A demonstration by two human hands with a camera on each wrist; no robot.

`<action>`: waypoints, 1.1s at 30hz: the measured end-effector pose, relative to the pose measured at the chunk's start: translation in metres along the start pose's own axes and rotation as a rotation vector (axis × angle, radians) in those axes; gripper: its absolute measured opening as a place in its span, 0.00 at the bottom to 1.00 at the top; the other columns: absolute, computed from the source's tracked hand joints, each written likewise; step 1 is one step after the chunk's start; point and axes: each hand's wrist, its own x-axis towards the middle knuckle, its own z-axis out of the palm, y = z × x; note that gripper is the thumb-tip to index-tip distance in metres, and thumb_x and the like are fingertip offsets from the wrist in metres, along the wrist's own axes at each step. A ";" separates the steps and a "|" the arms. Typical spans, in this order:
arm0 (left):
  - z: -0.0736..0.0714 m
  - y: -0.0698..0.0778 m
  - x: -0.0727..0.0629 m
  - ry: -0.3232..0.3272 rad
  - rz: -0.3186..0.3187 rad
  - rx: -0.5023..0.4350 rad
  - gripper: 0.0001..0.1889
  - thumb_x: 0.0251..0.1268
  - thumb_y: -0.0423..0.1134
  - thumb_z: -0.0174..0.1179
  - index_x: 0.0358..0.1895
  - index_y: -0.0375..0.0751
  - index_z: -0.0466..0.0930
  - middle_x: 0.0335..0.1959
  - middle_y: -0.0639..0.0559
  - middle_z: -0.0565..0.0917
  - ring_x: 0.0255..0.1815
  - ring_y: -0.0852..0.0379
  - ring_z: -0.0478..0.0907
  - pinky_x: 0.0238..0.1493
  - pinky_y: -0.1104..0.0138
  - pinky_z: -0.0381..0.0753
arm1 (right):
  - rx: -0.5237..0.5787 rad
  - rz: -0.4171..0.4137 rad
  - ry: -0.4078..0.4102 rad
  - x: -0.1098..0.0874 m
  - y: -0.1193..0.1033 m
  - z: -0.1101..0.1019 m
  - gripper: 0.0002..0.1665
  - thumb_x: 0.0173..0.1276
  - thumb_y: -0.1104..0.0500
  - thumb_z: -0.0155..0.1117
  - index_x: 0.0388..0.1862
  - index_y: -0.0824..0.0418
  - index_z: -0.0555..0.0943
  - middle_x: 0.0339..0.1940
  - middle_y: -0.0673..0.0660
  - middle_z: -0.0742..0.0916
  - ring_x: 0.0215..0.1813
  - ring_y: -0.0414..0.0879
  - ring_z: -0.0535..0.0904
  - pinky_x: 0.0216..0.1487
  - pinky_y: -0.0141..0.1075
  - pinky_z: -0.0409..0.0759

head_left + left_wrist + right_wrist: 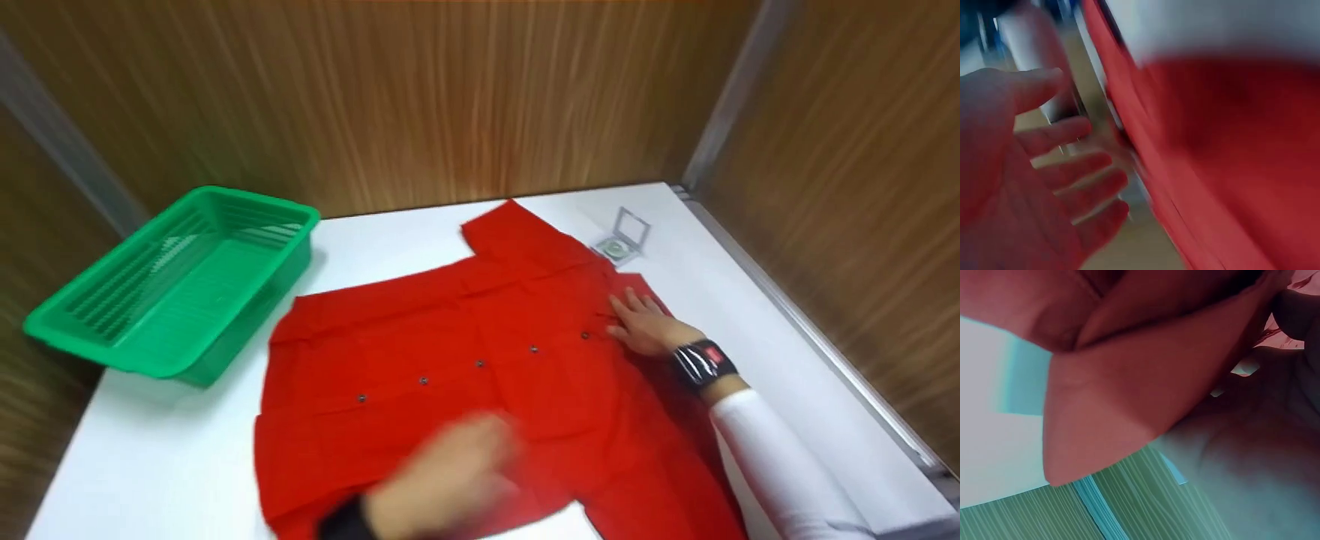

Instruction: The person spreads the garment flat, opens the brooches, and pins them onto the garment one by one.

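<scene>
A red short-sleeved shirt (405,341) with a row of dark snap buttons lies spread on the white table, its collar end toward the right. My right hand (651,328) rests on the cloth by the collar, fingers spread. In the right wrist view a pointed red flap (1106,405) hangs beside that hand's palm (1247,427), and its fingertips are mostly hidden. My left hand (450,472) is blurred above the near side of the shirt. The left wrist view shows its fingers (1089,191) loosely extended, holding nothing, beside the red cloth (1230,152).
A green slotted plastic basket (214,315) stands at the left of the table. Behind the collar sits a small clear case (619,246), its lid raised. Wood-grain panels (420,105) rise behind and at the sides of the white table (750,300).
</scene>
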 end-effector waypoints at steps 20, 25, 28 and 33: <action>-0.058 -0.151 -0.063 -0.094 -0.644 -0.191 0.50 0.69 0.65 0.60 0.82 0.37 0.53 0.85 0.32 0.48 0.83 0.22 0.40 0.75 0.24 0.44 | -0.004 -0.031 -0.035 0.027 -0.020 -0.033 0.24 0.80 0.53 0.55 0.64 0.68 0.77 0.52 0.71 0.85 0.55 0.65 0.82 0.60 0.57 0.81; -0.067 -0.206 -0.069 -0.107 -0.800 -0.108 0.57 0.64 0.71 0.59 0.83 0.35 0.48 0.84 0.28 0.43 0.82 0.18 0.35 0.74 0.23 0.40 | 0.024 -0.150 0.162 0.079 -0.067 -0.040 0.26 0.80 0.54 0.55 0.67 0.70 0.74 0.60 0.72 0.82 0.65 0.67 0.78 0.69 0.60 0.75; -0.054 -0.230 -0.079 -0.158 -0.884 -0.148 0.66 0.55 0.80 0.57 0.84 0.37 0.43 0.84 0.27 0.37 0.81 0.17 0.31 0.74 0.23 0.38 | 0.050 -0.153 0.093 0.106 -0.087 -0.031 0.37 0.81 0.47 0.52 0.80 0.66 0.62 0.80 0.74 0.65 0.81 0.74 0.58 0.78 0.67 0.60; -0.041 -0.246 -0.081 -0.175 -0.926 -0.190 0.72 0.44 0.87 0.55 0.85 0.45 0.39 0.85 0.31 0.32 0.81 0.17 0.27 0.74 0.23 0.35 | 0.038 -0.029 -0.071 0.132 -0.093 -0.011 0.46 0.81 0.35 0.46 0.87 0.53 0.47 0.88 0.66 0.47 0.85 0.76 0.40 0.76 0.78 0.46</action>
